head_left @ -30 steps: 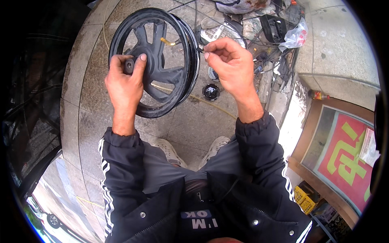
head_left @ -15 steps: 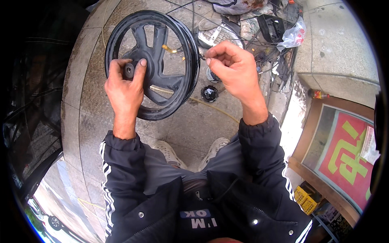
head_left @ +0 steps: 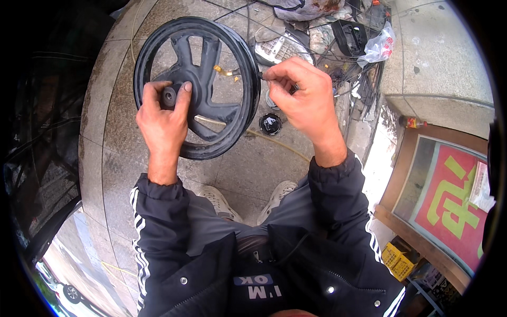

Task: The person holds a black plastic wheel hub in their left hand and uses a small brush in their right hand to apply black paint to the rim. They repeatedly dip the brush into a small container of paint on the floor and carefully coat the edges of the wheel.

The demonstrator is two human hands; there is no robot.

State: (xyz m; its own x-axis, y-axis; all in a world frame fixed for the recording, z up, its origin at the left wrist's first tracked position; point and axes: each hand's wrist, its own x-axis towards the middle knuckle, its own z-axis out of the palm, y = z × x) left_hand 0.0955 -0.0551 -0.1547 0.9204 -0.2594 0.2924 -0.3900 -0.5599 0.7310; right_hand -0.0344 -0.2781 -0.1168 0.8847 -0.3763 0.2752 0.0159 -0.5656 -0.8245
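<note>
A black spoked wheel rim (head_left: 227, 112) without a tyre is held up, tilted, in front of me. My left hand (head_left: 162, 117) grips it at the central hub (head_left: 169, 95), thumb and fingers round the raised boss. A brass-coloured bent valve stem (head_left: 222, 71) sticks inward from the rim's right side. Just outside that side, my right hand (head_left: 306, 98) is closed in a pinch at the rim's outer edge. A small dark bit shows at its fingertips, too small to name. The other right fingers are curled in.
A round open container of glossy black stuff (head_left: 270, 124) stands on the paving below my right hand. A yellowish hose (head_left: 274, 141) runs behind the rim. Farther off lie cables, a pale grille-like part (head_left: 284, 48) and a plastic bag (head_left: 379, 46). At right stands a wood-framed sign (head_left: 449, 206).
My right hand has turned slightly, its fingertips now a little closer against the rim's edge. The left hand keeps its hold on the hub; the whole view has shifted slightly.
</note>
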